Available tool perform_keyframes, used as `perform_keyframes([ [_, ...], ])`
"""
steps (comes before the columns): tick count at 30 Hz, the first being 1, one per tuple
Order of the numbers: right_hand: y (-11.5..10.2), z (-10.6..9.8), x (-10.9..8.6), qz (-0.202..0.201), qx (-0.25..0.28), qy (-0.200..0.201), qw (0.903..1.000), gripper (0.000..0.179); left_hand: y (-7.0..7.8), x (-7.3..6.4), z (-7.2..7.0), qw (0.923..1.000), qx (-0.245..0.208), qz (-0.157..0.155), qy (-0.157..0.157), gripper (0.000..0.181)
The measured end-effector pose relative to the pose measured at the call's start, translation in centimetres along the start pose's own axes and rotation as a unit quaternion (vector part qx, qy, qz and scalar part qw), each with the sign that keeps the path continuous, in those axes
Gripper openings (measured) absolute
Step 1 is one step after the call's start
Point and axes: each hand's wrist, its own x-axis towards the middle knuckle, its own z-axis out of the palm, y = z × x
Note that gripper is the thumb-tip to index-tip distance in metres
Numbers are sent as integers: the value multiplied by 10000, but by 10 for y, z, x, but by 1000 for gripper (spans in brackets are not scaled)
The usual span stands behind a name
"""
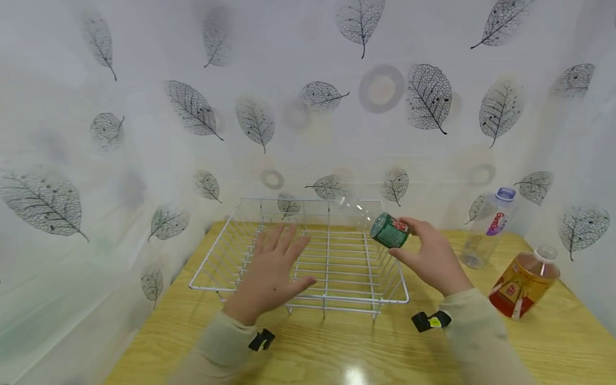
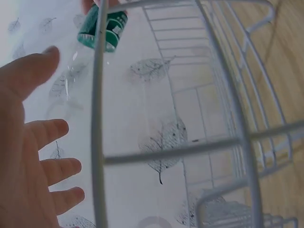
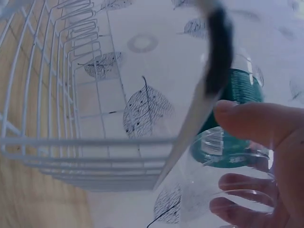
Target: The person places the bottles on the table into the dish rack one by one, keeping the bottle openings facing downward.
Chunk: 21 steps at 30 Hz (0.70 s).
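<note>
A white wire dish rack [image 1: 337, 298] stands on the wooden table. My right hand [image 1: 433, 262] grips a clear plastic bottle with a green label [image 1: 391, 232] above the rack's right side. The bottle lies tilted, its narrow clear end pointing left and back. In the right wrist view the thumb presses on the green label, while the other fingers [image 3: 242, 185] show behind the clear plastic. My left hand [image 1: 269, 272] is spread palm down over the rack's left front part, holding nothing. Its fingers [image 2: 61, 171] are spread beside the rack's wires in the left wrist view.
Right of the rack stands a clear bottle with a purple cap [image 1: 505, 193]. Nearer stands a bottle with a red and yellow label [image 1: 524, 283]. A white curtain with leaf prints [image 1: 308, 149] hangs behind and along both sides of the table [image 1: 308, 358].
</note>
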Motion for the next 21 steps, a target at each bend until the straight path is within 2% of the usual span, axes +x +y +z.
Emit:
perform_keyframes([
  [5, -24, 3, -1, -491, -786, 29, 9957, 79, 12, 9, -1, 9989, 158, 179, 403, 90],
  [9, -42, 10, -2, -1084, -1322, 221, 9850, 79, 24, 16, -2, 9974, 248, 300, 610, 96],
  [12, -53, 17, -4, -1578, -1523, 370, 9750, 80, 33, 21, 0, 9975, 348, 356, 500, 95],
  [15, -61, 24, -6, -2035, -1610, 477, 9646, 79, 40, 24, 3, 9983, 402, 343, 250, 93],
  [21, -73, 36, -8, -2475, -1662, 437, 9535, 79, 49, 25, 10, 9992, 277, 270, -52, 89],
])
